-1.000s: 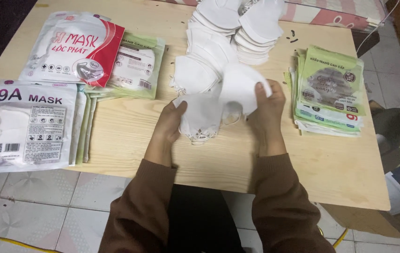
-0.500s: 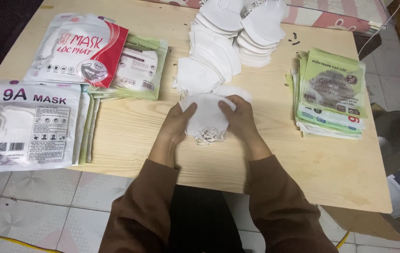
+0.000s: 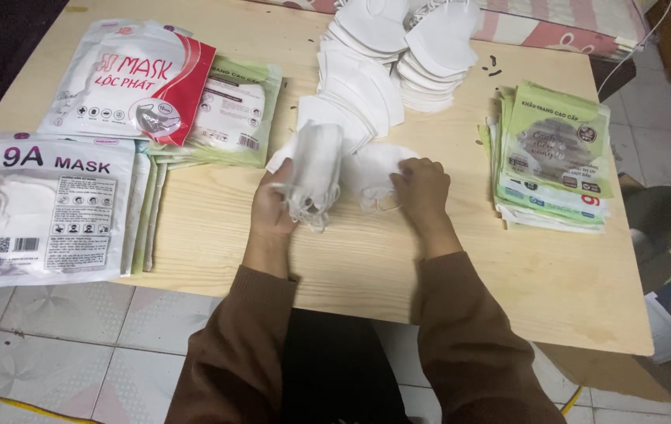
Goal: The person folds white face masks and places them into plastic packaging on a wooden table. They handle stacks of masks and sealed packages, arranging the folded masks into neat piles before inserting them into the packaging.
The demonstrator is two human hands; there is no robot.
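Note:
My left hand [image 3: 274, 206] grips a small stack of folded white face masks [image 3: 316, 166], held on edge just above the wooden table [image 3: 367, 259], their ear loops hanging below. My right hand [image 3: 422, 188] rests on a single white mask [image 3: 371, 169] lying flat on the table right beside that stack. Behind both hands, heaps of loose white masks [image 3: 386, 55] fan out toward the table's far edge.
Green-and-white printed pouches [image 3: 555, 157] are stacked at the right. At the left lie large white mask bags [image 3: 45, 208], a red-and-white bag [image 3: 135, 82] and green pouches [image 3: 237, 118]. Tiled floor lies below the near edge; a striped cushion sits behind the table.
The hands were together on one bundle of masks. Now the left hand has lifted the bundle to the left and turned it on edge, while the right hand has moved onto a flat mask.

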